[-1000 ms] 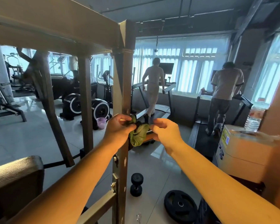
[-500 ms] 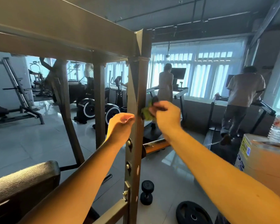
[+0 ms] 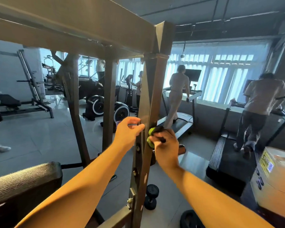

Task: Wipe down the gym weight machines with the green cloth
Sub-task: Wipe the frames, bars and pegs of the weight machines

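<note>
Head view: right hand (image 3: 166, 145), pinching the green cloth (image 3: 151, 131), has slid lower down the post (image 3: 151, 96); left hand (image 3: 127, 132), loosely curled, touches it. Beyond the hands, a treadmill (image 3: 181, 123); tiled floor (image 3: 31, 137).

— What stands in the way here?
— The steel upright (image 3: 152, 99), dead centre; the overhead beam (image 3: 72, 27) meets its top and closes off the upper left.
— And along its sides?
— The left grip (image 3: 128, 134) is at its left face, bolts (image 3: 138, 148) jutting just below; the right grip (image 3: 165, 143) holds the green cloth (image 3: 150, 143) to its right face, open air beyond.
— Room leftward?
— A gap, then the second upright (image 3: 109, 102) and a slanted brace (image 3: 76, 104); the padded bench (image 3: 23, 181) fills the lower left.
— Lower down?
— A crossbar (image 3: 120, 218) joins the upright near its foot; a dumbbell (image 3: 151, 197) and weight plate (image 3: 190, 219) lie on the floor; a cardboard box (image 3: 273, 186) walls the far right.
</note>
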Available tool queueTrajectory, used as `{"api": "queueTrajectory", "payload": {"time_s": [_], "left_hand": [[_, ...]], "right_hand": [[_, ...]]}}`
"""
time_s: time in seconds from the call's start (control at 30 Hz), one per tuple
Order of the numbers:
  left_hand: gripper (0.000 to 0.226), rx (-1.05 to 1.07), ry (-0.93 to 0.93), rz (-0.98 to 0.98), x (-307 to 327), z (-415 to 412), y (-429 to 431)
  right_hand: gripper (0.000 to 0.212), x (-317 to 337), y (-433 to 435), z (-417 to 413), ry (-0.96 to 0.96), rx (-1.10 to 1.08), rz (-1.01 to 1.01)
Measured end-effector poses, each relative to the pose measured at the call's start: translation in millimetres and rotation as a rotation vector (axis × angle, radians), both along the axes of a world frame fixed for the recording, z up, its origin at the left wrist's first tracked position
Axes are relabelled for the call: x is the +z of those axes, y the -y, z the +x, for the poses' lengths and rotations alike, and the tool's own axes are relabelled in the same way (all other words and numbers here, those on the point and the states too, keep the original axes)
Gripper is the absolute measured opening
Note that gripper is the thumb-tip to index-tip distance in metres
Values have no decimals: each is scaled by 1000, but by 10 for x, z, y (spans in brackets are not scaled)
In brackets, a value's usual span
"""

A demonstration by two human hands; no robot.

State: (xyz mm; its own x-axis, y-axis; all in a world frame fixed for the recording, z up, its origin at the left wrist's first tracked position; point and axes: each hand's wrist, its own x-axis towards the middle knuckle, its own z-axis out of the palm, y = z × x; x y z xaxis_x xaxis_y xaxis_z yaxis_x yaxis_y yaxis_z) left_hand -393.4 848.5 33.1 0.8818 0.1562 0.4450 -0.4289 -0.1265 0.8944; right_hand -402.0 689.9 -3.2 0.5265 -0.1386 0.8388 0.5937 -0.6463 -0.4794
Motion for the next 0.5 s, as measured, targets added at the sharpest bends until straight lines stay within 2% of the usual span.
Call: {"api": "queueTrajectory", "payload": {"time_s": [0.07,0.13,0.23,0.3,0.37,0.43,0.5], "left_hand": [[29,-7,9,6,-1,9,-7],[30,-12,8,10,-6,31,-31],[29,-12,5,8,-24,58,-37],[29,-6,7,6,-62,72,-30],[26,-1,-4,-7,-122,57,-20],[25,0,-28,-27,-205,51,-12],[24,-1,-52,-37,-289,15,-2]], "right_hand": [[15,364,-15,30,45,31,-10],[22,815,-22,61,174,-10,29],[30,1181,-89,55,143,28,33],[28,987,-121,73,109,118,133],[18,450,-107,68,8,198,178],[19,-78,-86,-35,-99,161,210],[25,-304,-59,-72,-222,130,269]]}}
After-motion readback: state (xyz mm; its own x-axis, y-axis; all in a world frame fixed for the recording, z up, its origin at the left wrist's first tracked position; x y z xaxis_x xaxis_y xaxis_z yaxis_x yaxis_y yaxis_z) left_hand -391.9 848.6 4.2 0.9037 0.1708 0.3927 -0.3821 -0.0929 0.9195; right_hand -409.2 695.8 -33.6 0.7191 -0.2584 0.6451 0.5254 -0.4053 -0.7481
